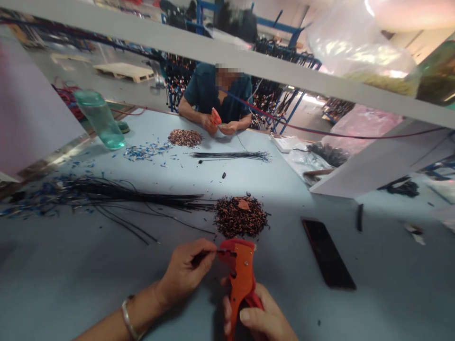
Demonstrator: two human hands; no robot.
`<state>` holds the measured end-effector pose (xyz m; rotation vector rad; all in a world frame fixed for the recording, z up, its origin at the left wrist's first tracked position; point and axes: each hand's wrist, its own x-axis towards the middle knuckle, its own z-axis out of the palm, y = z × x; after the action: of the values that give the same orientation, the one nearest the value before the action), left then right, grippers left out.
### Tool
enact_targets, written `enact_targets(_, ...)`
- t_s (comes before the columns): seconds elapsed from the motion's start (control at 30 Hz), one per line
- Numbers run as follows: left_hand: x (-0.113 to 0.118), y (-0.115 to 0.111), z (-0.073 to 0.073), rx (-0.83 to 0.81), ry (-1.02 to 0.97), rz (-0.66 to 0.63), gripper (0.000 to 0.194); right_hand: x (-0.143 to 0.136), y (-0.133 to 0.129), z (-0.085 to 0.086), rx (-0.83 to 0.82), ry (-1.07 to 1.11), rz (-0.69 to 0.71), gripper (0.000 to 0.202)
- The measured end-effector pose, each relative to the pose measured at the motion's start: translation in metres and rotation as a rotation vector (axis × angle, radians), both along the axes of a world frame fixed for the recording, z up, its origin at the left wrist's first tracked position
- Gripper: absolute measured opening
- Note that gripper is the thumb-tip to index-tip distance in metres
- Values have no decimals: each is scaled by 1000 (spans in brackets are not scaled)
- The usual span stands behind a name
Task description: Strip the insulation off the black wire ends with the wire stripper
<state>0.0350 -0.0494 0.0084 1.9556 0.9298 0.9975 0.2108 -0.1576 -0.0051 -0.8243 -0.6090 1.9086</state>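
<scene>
My right hand (265, 312) is wrapped round the handles of an orange and red wire stripper (243, 270), its jaws facing left. Pinched between thumb and forefinger of my left hand (188, 270) is a thin black wire (219, 251), whose end reaches the stripper's jaws. How far it goes in I cannot tell. Just beyond the tool lies a pile of short black and copper-coloured wire scraps (240, 220). A bundle of long black wires (152, 198) stretches leftward from that pile, with blue-tipped ends (46, 189) at the far left.
A dark phone (329, 253) lies to the right. Across the table (284, 175) a co-worker (222, 99) holds another orange tool (215, 116). Near them are a second scrap pile (185, 138), more black wires (231, 155) and a green bottle (101, 121). A white beam (249, 57) crosses above.
</scene>
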Motion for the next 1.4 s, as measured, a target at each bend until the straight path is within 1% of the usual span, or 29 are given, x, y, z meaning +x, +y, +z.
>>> enact_targets(0.2,-1,0,1,33,-17,-5,19,0,-2,-3,-20,-66,-8,57)
enact_targets(0.33,-1,0,1,14,-8,-13,19,-1,-4,-5,-8,-97,-25,56)
enact_targets(0.5,-2,-1,0,-14,5,-5,20,-1,-4,-8,-8,-131,-9,54)
enact_targets(0.6,-2,-1,0,-21,13,-8,22,0,-6,-10,2,-148,-29,55)
enact_targets(0.7,-1,-1,1,2,20,-14,21,1,-7,-11,-5,-178,-23,54)
enact_targets(0.83,-1,-2,1,56,26,-10,21,2,-6,-8,-5,-179,2,52)
enact_targets(1.03,-1,-4,-1,133,63,-7,21,-1,-6,-7,-6,-200,-22,54)
enact_targets(1.13,-2,-4,-1,130,83,-19,23,-2,-7,-9,-43,-200,-37,55)
enact_targets(1.27,-2,-5,-1,124,100,-28,23,-3,-8,-12,-29,-199,-50,55)
enact_targets(1.4,-2,-5,-2,136,101,-26,22,-4,-9,-10,-56,-223,-70,56)
